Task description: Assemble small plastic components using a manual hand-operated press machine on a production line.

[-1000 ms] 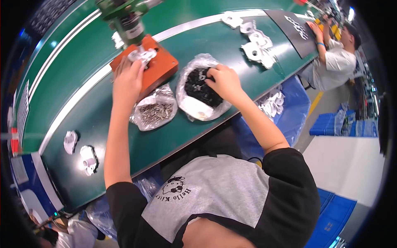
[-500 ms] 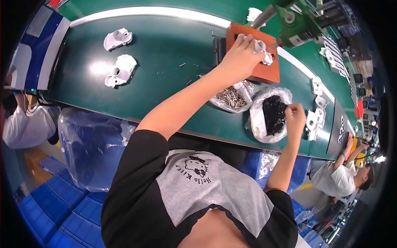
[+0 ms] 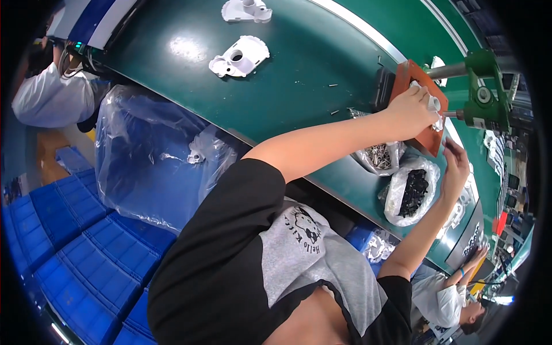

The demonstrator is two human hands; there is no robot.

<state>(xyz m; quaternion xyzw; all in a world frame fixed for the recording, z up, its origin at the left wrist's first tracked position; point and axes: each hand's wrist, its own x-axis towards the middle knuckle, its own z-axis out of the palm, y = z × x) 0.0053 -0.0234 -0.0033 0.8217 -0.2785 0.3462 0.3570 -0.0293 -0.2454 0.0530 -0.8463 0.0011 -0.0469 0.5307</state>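
My left hand (image 3: pixel 410 113) is closed around a white molded part (image 3: pixel 434 104) that has a round tube, seated on an orange block (image 3: pixel 426 140). The green press (image 3: pixel 484 95) stands over it, its metal rod close to the part. My right hand (image 3: pixel 456 167) is raised just beside the block's near right corner, fingers bent together; whatever is in them is too small to make out. Below the right hand lies a clear bag of small black parts (image 3: pixel 413 192). A bag of metal pins (image 3: pixel 379 156) sits under my left forearm.
Two white molded parts (image 3: pixel 240 56) lie on the green bench at the left. Loose pins (image 3: pixel 333 85) are scattered near the block. A plastic-lined blue bin (image 3: pixel 155 167) stands below the bench edge. A co-worker (image 3: pixel 443 299) works at the right.
My right hand has left the bag of black parts and come up beside the orange block. My left hand stays on the white part. The whole view has swung and tilted.
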